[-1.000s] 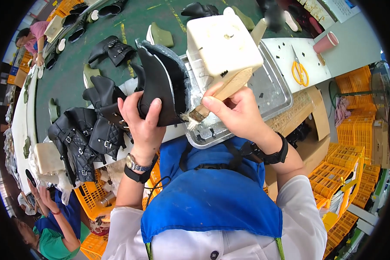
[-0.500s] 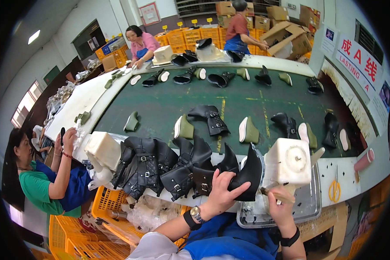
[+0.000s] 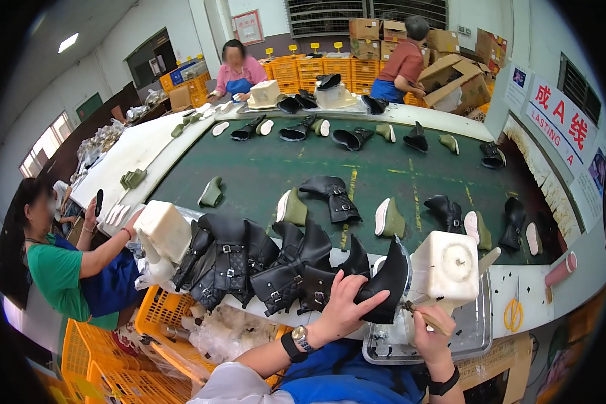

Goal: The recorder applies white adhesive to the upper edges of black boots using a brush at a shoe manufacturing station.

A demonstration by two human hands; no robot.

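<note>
My left hand [image 3: 349,303] is closed around a black boot [image 3: 386,283], thumb pressed to its side. The boot is tilted, its bottom edge turned toward my right hand. A small brush [image 3: 439,323] with a wooden handle is pinched in my right hand [image 3: 431,337], its dark tip beside the boot's edge. Below both lies a clear plastic tray [image 3: 478,345], and a cream block-shaped container [image 3: 444,266] stands in it. Left of the held boot, several black buckled boots [image 3: 230,259] lie piled along the table edge.
Black boots and green wedge pieces [image 3: 390,219] with pale soles lie spaced on the green conveyor [image 3: 269,161]. Yellow scissors [image 3: 514,313] and a pink cup [image 3: 560,269] are at the right. Orange crates [image 3: 124,370] stand lower left. A co-worker in green [image 3: 67,269] works close by on the left.
The view has shifted slightly. My brush tip has moved a little lower along the boot's edge, while my left hand keeps its hold. The co-worker at left has lowered one hand toward the cream container.
</note>
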